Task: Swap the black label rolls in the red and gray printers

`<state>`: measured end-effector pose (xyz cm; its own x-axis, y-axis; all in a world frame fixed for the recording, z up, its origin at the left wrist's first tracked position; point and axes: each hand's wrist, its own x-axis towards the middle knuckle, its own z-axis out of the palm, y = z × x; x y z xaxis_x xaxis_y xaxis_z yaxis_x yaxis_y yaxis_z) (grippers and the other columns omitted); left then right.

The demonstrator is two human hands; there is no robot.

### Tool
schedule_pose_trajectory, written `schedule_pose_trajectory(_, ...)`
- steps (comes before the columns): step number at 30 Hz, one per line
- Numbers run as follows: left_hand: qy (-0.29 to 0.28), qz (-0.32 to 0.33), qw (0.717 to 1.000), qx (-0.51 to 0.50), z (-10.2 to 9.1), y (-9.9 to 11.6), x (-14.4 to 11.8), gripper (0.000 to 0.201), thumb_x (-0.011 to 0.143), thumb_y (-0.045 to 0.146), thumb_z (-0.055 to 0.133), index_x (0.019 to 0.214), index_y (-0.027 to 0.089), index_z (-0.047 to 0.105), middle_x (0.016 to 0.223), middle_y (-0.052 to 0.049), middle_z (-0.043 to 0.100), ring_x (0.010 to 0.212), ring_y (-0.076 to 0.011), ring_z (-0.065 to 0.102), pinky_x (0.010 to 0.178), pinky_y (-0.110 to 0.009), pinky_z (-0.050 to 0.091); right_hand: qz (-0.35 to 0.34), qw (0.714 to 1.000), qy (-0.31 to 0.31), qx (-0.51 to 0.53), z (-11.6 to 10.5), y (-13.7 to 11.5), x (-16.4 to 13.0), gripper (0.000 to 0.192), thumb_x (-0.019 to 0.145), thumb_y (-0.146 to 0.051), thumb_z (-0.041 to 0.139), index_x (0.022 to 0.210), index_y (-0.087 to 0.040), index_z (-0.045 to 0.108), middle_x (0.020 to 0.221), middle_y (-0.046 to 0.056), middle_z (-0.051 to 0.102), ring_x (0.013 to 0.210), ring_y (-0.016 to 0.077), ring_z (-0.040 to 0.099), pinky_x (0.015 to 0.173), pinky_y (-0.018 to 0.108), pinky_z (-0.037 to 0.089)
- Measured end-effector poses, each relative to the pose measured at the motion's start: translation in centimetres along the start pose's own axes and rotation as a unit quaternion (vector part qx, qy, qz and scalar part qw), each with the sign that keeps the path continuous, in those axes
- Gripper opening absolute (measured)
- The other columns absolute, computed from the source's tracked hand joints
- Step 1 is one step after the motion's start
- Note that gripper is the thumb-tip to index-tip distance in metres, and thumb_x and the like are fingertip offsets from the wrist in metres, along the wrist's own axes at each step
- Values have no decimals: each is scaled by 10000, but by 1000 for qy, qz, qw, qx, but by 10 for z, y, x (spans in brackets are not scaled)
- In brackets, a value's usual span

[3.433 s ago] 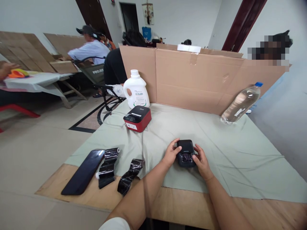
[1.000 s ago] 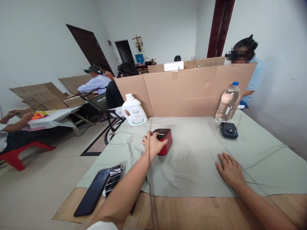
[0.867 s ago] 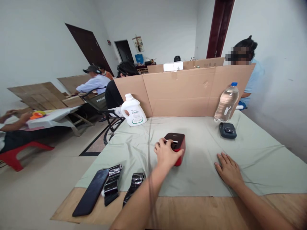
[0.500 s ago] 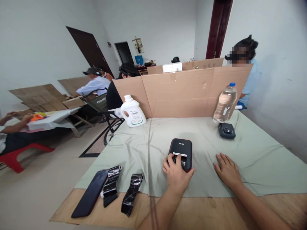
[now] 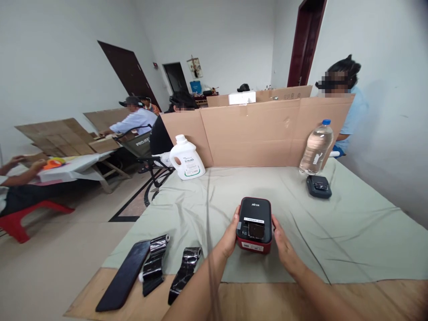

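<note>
A box-shaped device with a black top, red sides and a white strip sits in front of me, between my two hands. It looks like a portable printer, and a shiny black patch covers part of its top. My left hand grips its left side, fingers mostly hidden behind it. Against the right side, my right hand is closed on it with the fingertips near the top edge. To the left lie two partly unrolled strips of shiny black film, the left strip beside a long dark flat case and the right strip nearer my left forearm.
A smaller dark device rests before a clear bottle with a blue cap. A white jug stands at the back left. Behind them rises a cardboard screen. Green cloth covers most of the wooden table. Several people sit beyond.
My left hand has shifted from the device's top to its left side. The right hand has come off the cloth to the right side. The device's red front now shows.
</note>
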<state>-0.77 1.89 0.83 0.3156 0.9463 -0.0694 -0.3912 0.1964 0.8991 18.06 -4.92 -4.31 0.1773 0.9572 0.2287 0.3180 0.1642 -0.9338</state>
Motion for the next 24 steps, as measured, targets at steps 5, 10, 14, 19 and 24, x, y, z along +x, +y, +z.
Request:
schedule_pose_trajectory(5,12,-7,999,-34,7,-15,-9,591,886,566,505,1419,323,432,1585,48,225,1485,-181,106,1219,-353,86,37,998,12,42,16,-4,-4,606,983,-510,249,1534,-279,147,1601,29,195,1471,189,178,1196,450,225)
schedule_pose_trajectory(10,0,-25,998,-61,4,-14,-14,681,789,333,590,1441,308,396,1569,39,280,1465,-218,202,1201,-372,178,11,999,10,38,2,-7,-1,580,975,-491,316,1502,-256,260,1558,65,313,1435,212,285,1171,441,288)
schedule_pose_trajectory(14,23,-33,997,-73,7,-8,-14,792,626,168,542,1403,277,434,1492,10,429,1408,-243,331,1149,-383,285,-68,995,72,5,-3,-26,3,488,937,-468,425,1368,-245,473,1511,95,379,1397,266,345,1134,496,316)
schedule_pose_trajectory(19,58,-14,997,-50,11,-4,-9,738,547,137,498,1278,243,519,1411,-21,509,1353,-243,401,1116,-373,321,-235,962,59,-124,-5,-47,3,266,874,-394,515,843,-222,715,1551,27,303,1418,348,250,1118,560,282)
schedule_pose_trajectory(24,75,-4,997,-15,8,-7,-4,768,511,134,490,1269,254,504,1373,-31,522,1316,-248,436,1086,-376,350,-265,945,80,-174,3,-45,-4,162,839,-299,559,813,-225,700,1541,17,322,1401,352,277,1089,565,312)
